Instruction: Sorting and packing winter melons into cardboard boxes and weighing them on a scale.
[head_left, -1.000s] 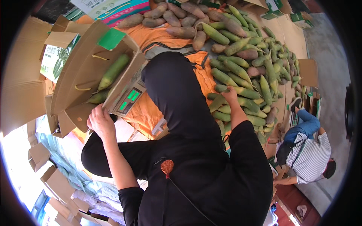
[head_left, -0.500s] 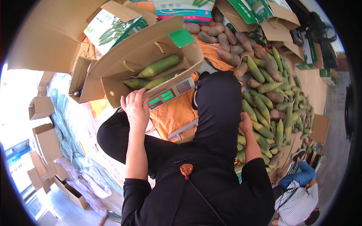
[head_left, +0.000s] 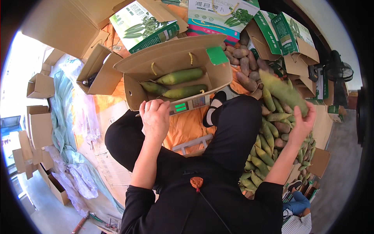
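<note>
In my right hand [head_left: 304,119], raised over the pile on the right, is a large green radish [head_left: 281,90], gripped at one end and tilted up and away from me. My left hand [head_left: 155,117] is closed over the near rim of an open cardboard box [head_left: 177,52], fingers bent at its edge. Inside that box lie three green radishes [head_left: 180,77]. The box sits on a weighing scale [head_left: 186,105] with a lit green display and a keypad. Beside my right knee is a big pile of green radishes [head_left: 267,136].
Brown-purple roots [head_left: 246,80] lie beyond my right knee. Printed cartons [head_left: 144,27] stand along the far side. An open brown box [head_left: 102,70] is left of the scale. Plastic sheeting [head_left: 64,113] runs down the left. Another person [head_left: 298,210] is at lower right.
My right hand has risen from beside the pile and moved forward and right, now with a green radish in it. The left hand stays at the box rim. The whole view has shifted.
</note>
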Demonstrator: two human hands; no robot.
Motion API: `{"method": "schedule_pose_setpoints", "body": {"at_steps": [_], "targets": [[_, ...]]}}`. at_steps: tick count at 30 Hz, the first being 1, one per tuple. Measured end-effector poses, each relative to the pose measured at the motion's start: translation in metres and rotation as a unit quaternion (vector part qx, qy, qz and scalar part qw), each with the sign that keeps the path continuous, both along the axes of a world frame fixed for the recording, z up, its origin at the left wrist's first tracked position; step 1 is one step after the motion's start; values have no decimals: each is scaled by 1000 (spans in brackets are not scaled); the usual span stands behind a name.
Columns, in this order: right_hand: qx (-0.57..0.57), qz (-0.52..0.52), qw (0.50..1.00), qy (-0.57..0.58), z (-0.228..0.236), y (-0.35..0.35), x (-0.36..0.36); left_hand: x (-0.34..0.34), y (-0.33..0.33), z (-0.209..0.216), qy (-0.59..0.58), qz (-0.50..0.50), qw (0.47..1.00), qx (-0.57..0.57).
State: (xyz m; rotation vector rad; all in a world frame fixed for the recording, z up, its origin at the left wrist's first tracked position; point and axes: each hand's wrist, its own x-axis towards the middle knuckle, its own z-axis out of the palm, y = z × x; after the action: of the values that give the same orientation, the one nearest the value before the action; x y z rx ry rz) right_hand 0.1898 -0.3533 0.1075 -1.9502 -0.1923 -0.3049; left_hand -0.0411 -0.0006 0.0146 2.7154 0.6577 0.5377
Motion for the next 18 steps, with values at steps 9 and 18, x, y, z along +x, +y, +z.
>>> {"method": "schedule_pose_setpoints", "body": {"at_steps": [9,18], "targets": [[153,290,943,52,32,148,-12,6,-1,2,-18,-10,1000,-3],[-81,354,921,143,-59,249,-17,9,-2,-2,-7,3,1000,-14]]}}
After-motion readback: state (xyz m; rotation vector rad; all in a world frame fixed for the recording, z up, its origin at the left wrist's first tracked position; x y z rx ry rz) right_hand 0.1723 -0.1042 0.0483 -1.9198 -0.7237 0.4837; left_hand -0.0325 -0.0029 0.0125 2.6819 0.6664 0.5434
